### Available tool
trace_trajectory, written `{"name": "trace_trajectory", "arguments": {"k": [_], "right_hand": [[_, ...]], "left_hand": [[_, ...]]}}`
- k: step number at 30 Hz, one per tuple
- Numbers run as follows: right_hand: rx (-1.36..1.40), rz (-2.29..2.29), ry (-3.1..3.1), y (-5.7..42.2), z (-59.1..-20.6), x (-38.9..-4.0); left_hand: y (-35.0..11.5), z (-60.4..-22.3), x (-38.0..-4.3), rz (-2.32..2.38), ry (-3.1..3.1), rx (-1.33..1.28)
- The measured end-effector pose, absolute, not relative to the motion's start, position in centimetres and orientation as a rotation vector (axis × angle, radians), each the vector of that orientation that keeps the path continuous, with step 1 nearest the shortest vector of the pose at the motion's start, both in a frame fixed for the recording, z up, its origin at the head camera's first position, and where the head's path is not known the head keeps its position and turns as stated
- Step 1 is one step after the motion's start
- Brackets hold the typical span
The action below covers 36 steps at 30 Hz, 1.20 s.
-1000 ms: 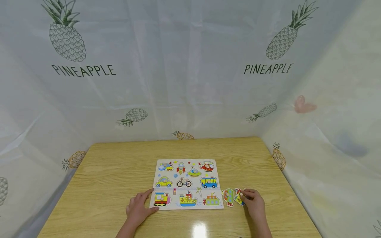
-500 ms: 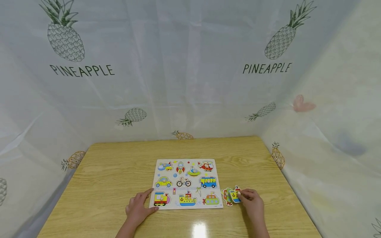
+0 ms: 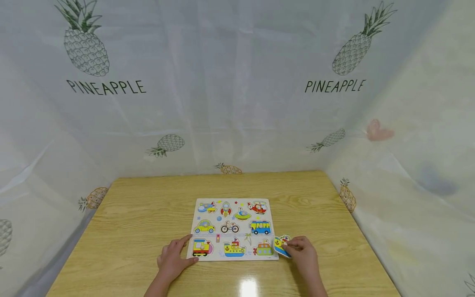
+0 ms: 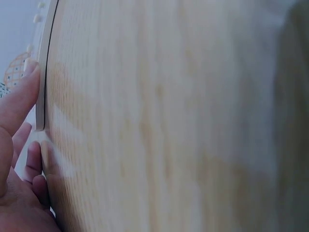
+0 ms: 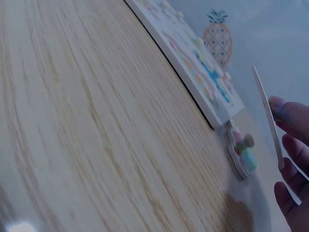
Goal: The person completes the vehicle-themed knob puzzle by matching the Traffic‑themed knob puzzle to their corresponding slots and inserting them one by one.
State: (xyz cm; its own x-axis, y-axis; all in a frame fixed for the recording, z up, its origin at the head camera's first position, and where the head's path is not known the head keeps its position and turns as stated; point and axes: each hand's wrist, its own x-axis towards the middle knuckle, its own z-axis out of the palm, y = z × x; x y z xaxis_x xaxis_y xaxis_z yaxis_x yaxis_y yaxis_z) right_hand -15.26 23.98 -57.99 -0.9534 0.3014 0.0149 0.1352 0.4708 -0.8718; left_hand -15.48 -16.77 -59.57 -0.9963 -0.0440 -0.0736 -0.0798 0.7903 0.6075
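Note:
My right hand [image 3: 305, 255] pinches a yellow and blue ship puzzle piece [image 3: 280, 246], apparently by its knob. In the right wrist view the ship piece [image 5: 267, 115] is edge-on, raised off the table. Below it a submarine puzzle piece [image 5: 237, 154] with a round knob lies beside the board; the ship piece hides it in the head view. The wooden puzzle board [image 3: 217, 256] lies flat, with pictures of vehicles on it. My left hand [image 3: 172, 256] rests at the board's left edge, thumb at the lower left corner, index finger higher up; the left wrist view shows the thumb against the edge.
A wood-grain table [image 3: 148, 206] extends around the board on all sides. White cloth [image 3: 237, 103] printed with pineapples hangs behind it and along both sides. Light glares off the table's near part.
My right hand has lifted the ship piece and moved it left, over the submarine piece to the board's right edge. The left hand stays at the board's left edge.

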Motion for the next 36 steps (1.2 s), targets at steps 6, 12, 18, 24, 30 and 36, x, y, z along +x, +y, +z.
{"name": "trace_trajectory", "arguments": {"k": [6, 12, 18, 24, 30, 36], "right_hand": [[-0.303, 1.541, -2.577, 22.0, -58.0, -15.4], [-0.214, 1.670, -2.545, 19.9, -58.2, -15.5], [-0.105, 1.748, -2.549, 18.0, -58.6, -15.6], [0.023, 1.760, -2.538, 16.2, -58.6, -15.7], [0.171, 1.796, -2.564, 14.5, -59.0, -16.3], [0.313, 1.699, -2.604, 13.0, -59.2, -17.0]], "left_hand": [[-16.8, -59.6, -15.5, 0.993, 2.917, -0.106], [-16.8, -59.5, -15.4, 1.004, 2.921, -0.098], [-16.8, -59.6, -15.4, 1.001, 2.921, -0.102], [-16.8, -59.8, -15.5, 0.989, 2.929, -0.101], [-16.8, -59.7, -15.5, 0.987, 2.929, -0.104], [-16.7, -59.6, -15.5, 0.977, 2.933, -0.106]]}}
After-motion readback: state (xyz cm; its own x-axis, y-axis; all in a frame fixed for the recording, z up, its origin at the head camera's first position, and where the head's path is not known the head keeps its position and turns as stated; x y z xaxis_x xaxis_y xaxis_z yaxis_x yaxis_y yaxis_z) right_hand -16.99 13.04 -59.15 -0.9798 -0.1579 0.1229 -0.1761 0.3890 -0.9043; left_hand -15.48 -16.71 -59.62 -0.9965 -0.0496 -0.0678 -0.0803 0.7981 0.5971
